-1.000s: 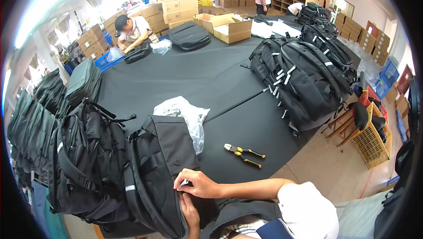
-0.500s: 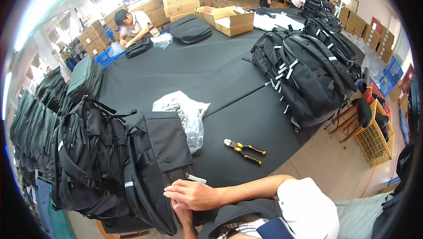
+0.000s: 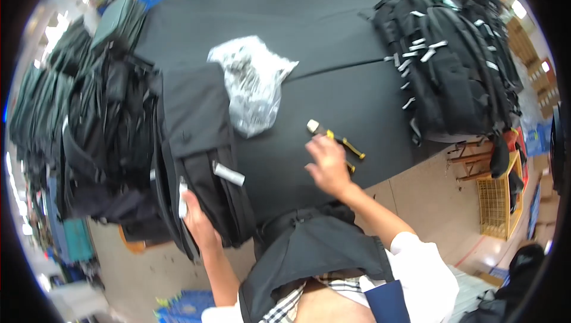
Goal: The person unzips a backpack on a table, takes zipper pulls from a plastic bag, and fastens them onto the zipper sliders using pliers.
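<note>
A black backpack (image 3: 196,106) lies near the table's front edge, with white pull tabs (image 3: 229,173) on its zippers. My left hand (image 3: 202,225) grips its lower left side, thumb up beside another white tab; the other fingers are mostly hidden. Over a pair of pliers (image 3: 355,149) with yellow and black handles, my right hand (image 3: 329,165) is spread, fingers apart and slightly blurred. It covers part of the pliers' handles. Between the backpack and the pliers' far side, a crumpled clear plastic bag (image 3: 253,88) holds small things I cannot make out.
More black backpacks (image 3: 107,138) crowd the left side, with dark green bags (image 3: 35,109) beyond. Another row of backpacks (image 3: 446,73) stands on the right of the black-covered table (image 3: 333,37). A yellow crate (image 3: 495,207) sits beside a wooden stool (image 3: 467,162).
My view has tipped downward. My hands, together at the backpack before, are now apart: the right has moved over to the pliers, while the left stays at the backpack's side.
</note>
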Demonstrator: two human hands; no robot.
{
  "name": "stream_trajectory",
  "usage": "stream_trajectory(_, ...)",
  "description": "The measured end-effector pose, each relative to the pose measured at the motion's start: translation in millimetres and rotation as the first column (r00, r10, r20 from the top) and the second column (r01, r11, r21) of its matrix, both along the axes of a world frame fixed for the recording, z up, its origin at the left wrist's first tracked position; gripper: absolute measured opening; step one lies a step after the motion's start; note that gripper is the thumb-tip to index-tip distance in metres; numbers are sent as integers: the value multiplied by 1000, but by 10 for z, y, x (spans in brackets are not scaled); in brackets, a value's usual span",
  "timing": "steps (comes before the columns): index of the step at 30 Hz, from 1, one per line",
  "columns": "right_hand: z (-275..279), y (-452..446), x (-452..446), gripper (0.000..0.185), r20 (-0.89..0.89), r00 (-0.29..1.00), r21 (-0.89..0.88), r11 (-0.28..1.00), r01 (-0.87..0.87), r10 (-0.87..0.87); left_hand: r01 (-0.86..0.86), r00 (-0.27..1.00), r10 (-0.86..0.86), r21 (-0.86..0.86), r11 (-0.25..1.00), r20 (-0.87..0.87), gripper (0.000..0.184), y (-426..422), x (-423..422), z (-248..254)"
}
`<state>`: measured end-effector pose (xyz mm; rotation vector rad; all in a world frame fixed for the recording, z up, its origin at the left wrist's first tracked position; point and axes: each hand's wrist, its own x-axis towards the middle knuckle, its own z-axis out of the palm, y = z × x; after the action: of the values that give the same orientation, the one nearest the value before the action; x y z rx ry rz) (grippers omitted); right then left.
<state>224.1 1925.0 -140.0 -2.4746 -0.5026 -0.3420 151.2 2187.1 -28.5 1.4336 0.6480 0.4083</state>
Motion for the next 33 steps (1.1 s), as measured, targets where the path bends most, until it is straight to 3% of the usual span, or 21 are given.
stream_trajectory(2, -437, -281, -44, 73, -94, 974, -268, 948, 173, -205, -12, 999, 13, -32, 999, 34, 54, -59, 37, 30)
stream_trajectory(6, -851, -569, -55, 79, -165, 910, -391, 872, 294, -380, -40, 999, 41, -132, 990, 6, 53, -99, 51, -55)
stream_trajectory(9, -955, -642, 87, 74, 41, 967, -331, 910, 251, -252, 34, 997, -19, -190, 981, 77, 54, -115, 35, -175)
stream_trajectory(13, -785, -646, 297, 70, -211, 951, -375, 917, 136, -227, 145, 986, -135, -99, 984, 100, 49, -216, 12, -193)
stream_trajectory(14, -762, -636, 330, 64, -186, 951, -358, 919, 168, -246, 186, 976, -178, -57, 981, 125, 51, -232, 9, -215)
stream_trajectory(15, -666, -678, 403, 59, -623, 757, -9, 969, 245, -197, 178, 978, -170, -59, 982, 124, 51, -248, -3, -226)
stream_trajectory(16, -555, -709, 459, 55, -894, 446, 266, 855, 445, 46, 219, 970, -212, -51, 974, 117, 50, -265, -5, -237)
stream_trajectory(17, -478, -692, 373, 55, -879, 438, 399, 795, 457, 190, 260, 961, -254, -44, 965, 113, 49, -287, 6, -249)
stream_trajectory(18, -349, -665, 253, 57, -889, 399, 409, 784, 467, 226, 253, 962, -246, -48, 966, 121, 49, -316, 29, -274)
stream_trajectory(19, -79, -526, 89, 66, -827, 397, 561, 605, 564, 398, 232, 967, -229, -15, 973, 109, 49, -350, 27, -312)
stream_trajectory(21, 517, -227, -179, 82, -670, 469, 737, 442, 511, 575, 217, 973, -218, 21, 976, 82, 47, -418, 19, -366)
stream_trajectory(22, 737, -86, -278, 86, -615, 503, 782, 387, 489, 607, 229, 971, -230, 17, 973, 71, 47, -454, 22, -383)
stream_trajectory(23, 849, -16, -355, 68, -520, 492, 844, 330, 423, 699, 230, 971, -229, -2, 973, 73, 46, -497, 44, -397)
stream_trajectory(24, 910, 61, -388, 64, -439, 392, 885, 316, 341, 808, 231, 970, -229, -22, 973, 82, 46, -543, 72, -409)
stream_trajectory(26, 802, 157, -502, 59, -479, 116, 842, 418, 341, 870, 231, 971, -228, -32, 973, 73, 45, -622, 114, -421)
stream_trajectory(28, 751, 208, -611, 53, -613, 41, 773, 588, 240, 789, 241, 968, -223, -169, 956, 119, 44, -679, 135, -361)
stream_trajectory(29, 752, 218, -629, 53, -620, 41, 767, 594, 244, 784, 267, 961, -242, -217, 939, 136, 44, -673, 121, -359)
stream_trajectory(31, 754, 241, -662, 48, -651, -59, 716, 638, 282, 756, 270, 960, -249, -188, 944, 126, 44, -673, 137, -362)
stream_trajectory(33, 788, 256, -657, 48, -677, -54, 698, 663, 269, 734, 251, 964, -237, -129, 959, 118, 43, -682, 154, -412)
